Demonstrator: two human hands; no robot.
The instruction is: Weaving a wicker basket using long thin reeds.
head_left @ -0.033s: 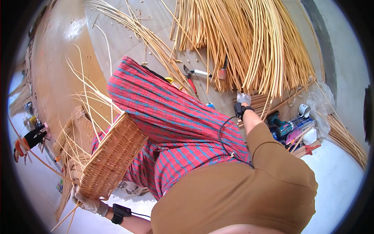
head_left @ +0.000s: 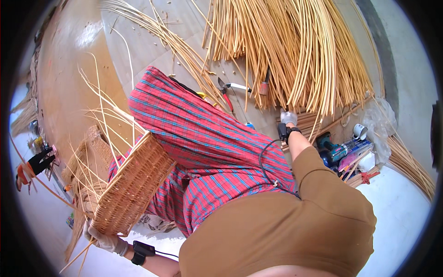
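My left hand (head_left: 104, 240), in a pale glove at the lower left, is closed on the lower end of a woven rattan basket (head_left: 131, 187) with long loose canes (head_left: 104, 115) sticking up from it. The basket leans beside my legs in red-and-blue plaid cloth (head_left: 198, 134). My right hand (head_left: 288, 115), also gloved, reaches to the lower ends of a large bundle of pale canes (head_left: 304, 55). Its fingers look curled on something dark that I cannot make out. Red-handled shears (head_left: 226, 97) and a brush-like tool with a red-brown part (head_left: 264, 87) lie left of that hand.
Loose canes (head_left: 170, 41) lie across the floor (head_left: 64, 55) at the top. A teal drill (head_left: 337, 150), a white mug (head_left: 360, 131) and a plastic bag (head_left: 383, 115) sit at the right. Woven material (head_left: 92, 138) and black-and-orange items (head_left: 34, 168) are on the left.
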